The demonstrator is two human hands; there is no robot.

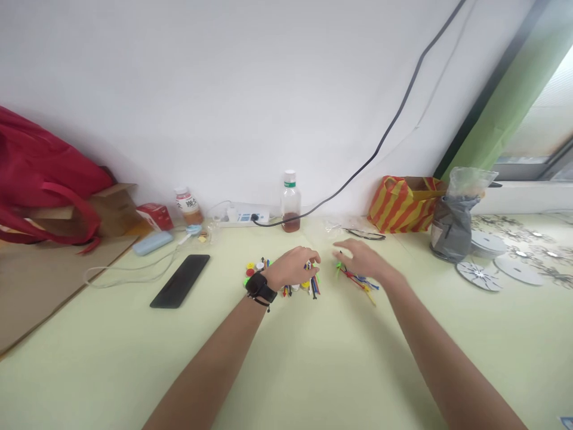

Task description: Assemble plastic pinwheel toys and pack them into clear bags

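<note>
Okay so, dead centre of the frame the left hand (296, 266), chunky black watch (260, 288) on its wrist, is half curled over a heap (305, 285) of glossy little plastic-looking discs and skinny arrow-tipped sticks, though from where I'm standing I can't tell if it's gripping any. Just right of that, the right hand (362, 259) has thumb and fingers loosely spread, holding nothing I can see, above a splayed bunch (355, 279) of thin strips in green, red, blue and yellow. It's all on a smooth pale-green tabletop (295, 364), with a clear bottle (290, 202) of reddish-brown liquid farther up the frame.
</note>
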